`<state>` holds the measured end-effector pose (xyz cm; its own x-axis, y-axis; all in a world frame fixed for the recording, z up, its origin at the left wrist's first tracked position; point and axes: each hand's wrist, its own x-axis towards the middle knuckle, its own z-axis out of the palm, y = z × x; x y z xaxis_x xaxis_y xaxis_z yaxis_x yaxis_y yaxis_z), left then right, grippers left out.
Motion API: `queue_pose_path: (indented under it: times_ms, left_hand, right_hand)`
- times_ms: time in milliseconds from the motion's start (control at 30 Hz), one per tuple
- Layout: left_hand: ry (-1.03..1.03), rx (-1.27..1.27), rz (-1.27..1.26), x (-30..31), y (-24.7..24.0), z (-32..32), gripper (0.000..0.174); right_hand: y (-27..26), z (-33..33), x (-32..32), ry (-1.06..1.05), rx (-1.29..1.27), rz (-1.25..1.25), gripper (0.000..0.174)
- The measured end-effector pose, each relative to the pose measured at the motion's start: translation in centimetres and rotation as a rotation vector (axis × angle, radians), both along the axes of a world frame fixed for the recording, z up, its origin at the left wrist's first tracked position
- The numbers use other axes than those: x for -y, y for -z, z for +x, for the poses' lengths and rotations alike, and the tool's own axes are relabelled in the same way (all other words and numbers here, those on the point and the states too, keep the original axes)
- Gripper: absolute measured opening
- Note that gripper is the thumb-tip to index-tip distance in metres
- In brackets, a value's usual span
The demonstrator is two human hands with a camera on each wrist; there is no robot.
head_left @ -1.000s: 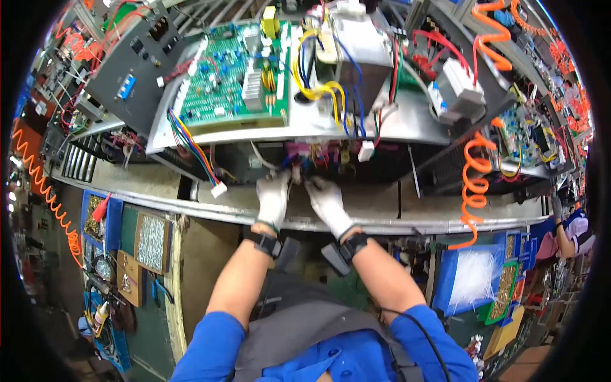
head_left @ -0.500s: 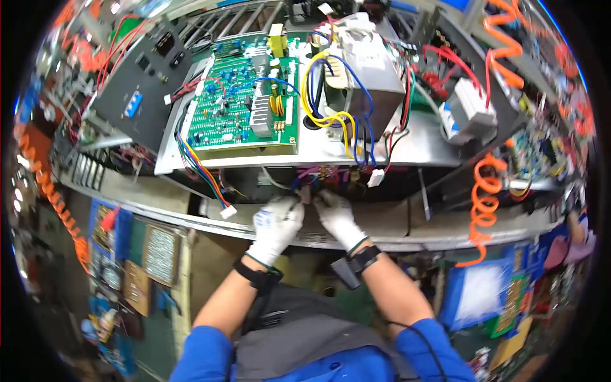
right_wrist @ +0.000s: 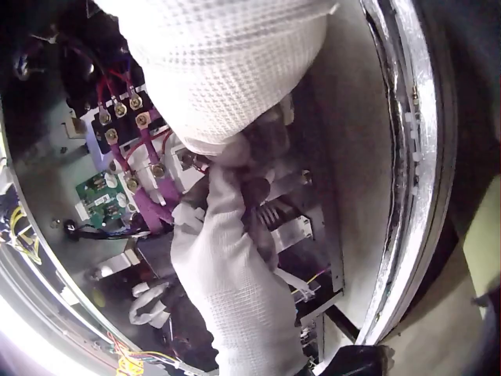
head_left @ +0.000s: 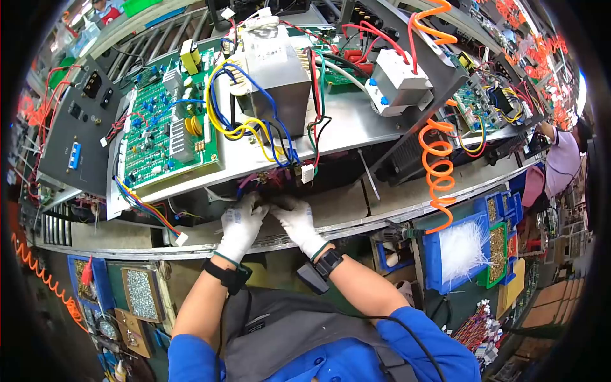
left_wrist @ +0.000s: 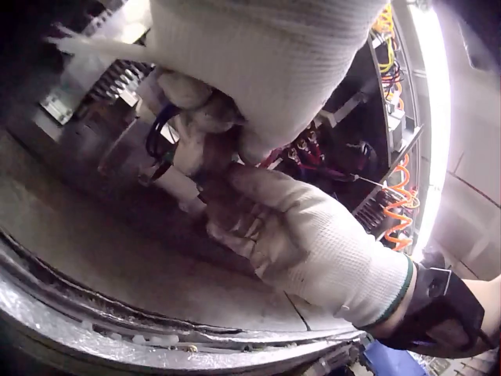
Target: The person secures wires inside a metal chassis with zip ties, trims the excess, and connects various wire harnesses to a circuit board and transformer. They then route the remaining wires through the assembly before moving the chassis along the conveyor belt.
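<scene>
White-gloved, my left hand (head_left: 242, 223) and right hand (head_left: 294, 221) meet fingertip to fingertip under the front edge of a metal shelf (head_left: 344, 137), inside an open equipment chassis. In the left wrist view, left fingers curl about a small whitish piece (left_wrist: 189, 153) with dark wires (left_wrist: 160, 129) beside it. The right hand (left_wrist: 309, 235) pinches in at the same spot, its fingertips shaded; I cannot tell exactly what the piece is. In the right wrist view, purple busbars (right_wrist: 160, 200) with bolted terminals (right_wrist: 141, 120) and a small green board (right_wrist: 102, 196) lie beside the hands.
On the shelf sit a green circuit board (head_left: 149, 137) and a transformer (head_left: 273, 83) with yellow and blue wires. A loose wire bundle (head_left: 149, 210) hangs at the left. An orange coiled hose (head_left: 436, 165) hangs right. Bins of white ties (head_left: 461, 251) and screws (head_left: 141, 293) flank the bench.
The head view has swung to the right, so the chassis appears further left. Both hands stay together under the shelf, their fingertips now closer to each other.
</scene>
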<state>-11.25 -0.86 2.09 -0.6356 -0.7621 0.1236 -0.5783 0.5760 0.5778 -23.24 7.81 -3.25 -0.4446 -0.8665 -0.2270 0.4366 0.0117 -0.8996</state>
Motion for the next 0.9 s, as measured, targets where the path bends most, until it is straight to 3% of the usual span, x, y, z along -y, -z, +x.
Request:
queue_pose_path:
  times_ms: [67,100,200,300,400,533,700,767,900]
  left_hand:
    - [-0.055,0.153,0.164,0.2,-1.3,-0.1,0.039]
    - [-0.006,0.068,0.129,0.8,-0.2,0.5,0.042]
    - [0.075,0.193,0.111,0.9,-2.5,0.7,0.04]
    - [0.047,0.193,0.113,0.6,-2.6,1.1,0.041]
    - [0.081,0.28,0.152,1.1,-2.9,1.1,0.046]
    - [0.092,0.165,0.189,1.2,-2.7,1.3,0.048]
    - [0.134,0.421,0.234,1.6,-5.0,1.0,0.052]
    - [0.16,0.363,0.235,2.0,-3.9,1.2,0.051]
    - [0.167,0.299,0.188,2.0,-2.8,1.1,0.048]
  right_hand:
    - [-1.3,-0.1,-0.2,0.09,-0.174,0.07,0.021]
    - [-1.8,-0.2,-0.1,0.084,-0.11,0.063,0.019]
    - [-0.7,-1.1,-0.7,-0.073,0.249,-0.027,0.027]
    - [0.2,-1.4,-0.8,-0.178,0.367,-0.073,0.029]
    - [0.3,-1.3,-0.8,-0.233,0.298,-0.047,0.027]
    - [0.2,-1.6,-0.5,-0.294,0.169,-0.021,0.025]
    - [-0.9,-1.1,-0.4,-0.236,0.29,-0.086,0.024]
    - [-0.9,-1.0,-0.5,-0.194,0.36,-0.089,0.024]
    - [0.4,-1.0,-0.7,-0.254,0.211,-0.056,0.027]
